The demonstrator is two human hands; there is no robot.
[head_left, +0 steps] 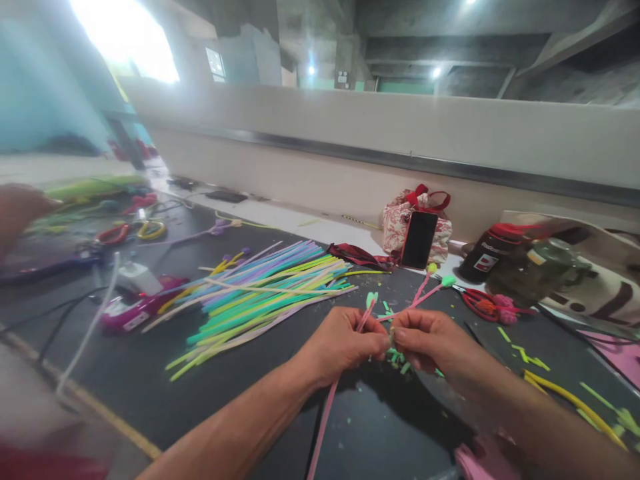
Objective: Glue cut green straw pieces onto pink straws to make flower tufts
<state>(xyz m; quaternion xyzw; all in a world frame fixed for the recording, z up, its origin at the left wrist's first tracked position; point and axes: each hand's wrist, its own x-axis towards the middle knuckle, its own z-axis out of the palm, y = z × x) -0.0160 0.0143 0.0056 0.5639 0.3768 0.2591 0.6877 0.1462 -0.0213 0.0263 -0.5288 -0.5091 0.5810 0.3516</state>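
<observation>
My left hand (345, 341) is closed round a long pink pipe cleaner (325, 423), which runs down toward the front edge of the view and pokes up past the fingers to a mint-green tip (371, 299). Close against it, my right hand (431, 337) is pinched at the fingertips on something too small and hidden to name. Just beyond the fingers lie pink stems with a green bud (447, 281) and a yellow bud (431, 268). Small green clippings (399, 360) are scattered on the dark table under both hands.
A spread of multicoloured pipe cleaners (265, 300) lies left of my hands, beside a purple glue gun (145, 303). Red-handled pliers (477, 303), a phone (419, 240) against a patterned bag, a black bottle (483, 257) and a jug (545, 273) stand rightward. Another person's hand (23, 207) shows at far left.
</observation>
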